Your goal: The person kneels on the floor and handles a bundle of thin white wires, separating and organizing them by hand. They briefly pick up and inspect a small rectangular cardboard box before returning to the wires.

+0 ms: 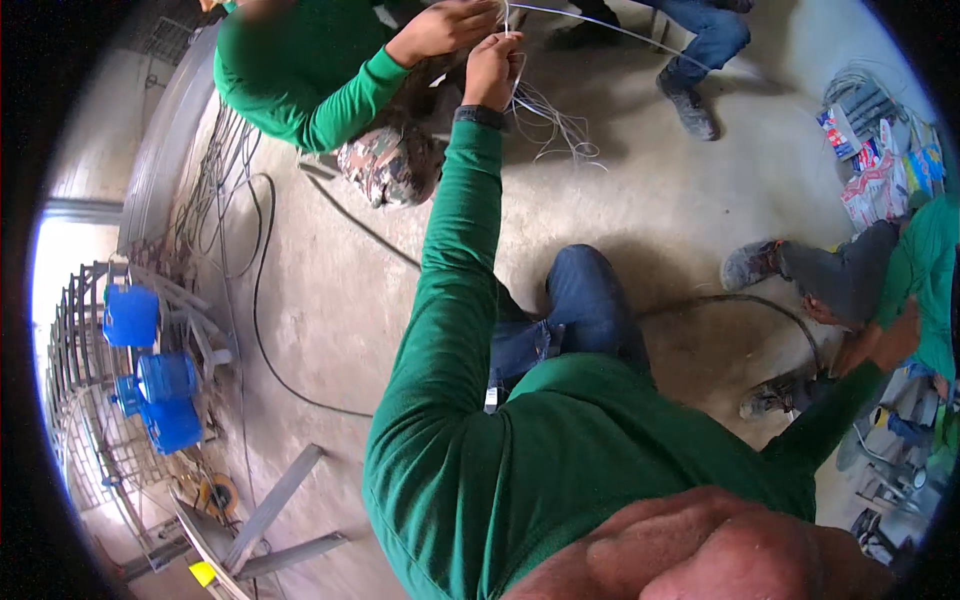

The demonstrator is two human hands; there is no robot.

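My left hand (492,72) is stretched far forward, its fingers closed around thin white wires (507,20). Loose ends of the bundle (560,130) fan out beside my wrist, above the floor. Just left of it, a co-worker's hand (440,32) in a green sleeve grips the same wires. My right hand (893,342) reaches out to the right side, close to another person in green (930,285). Its fingers are too unclear there to show whether it holds anything.
A black cable (262,300) curves over the concrete floor at left. Blue jugs (165,385) stand by metal racks, with a metal frame (270,510) below. Camouflage cloth (388,168) lies near the co-worker. Plastic packages (875,185) and coiled cable (855,90) are at far right.
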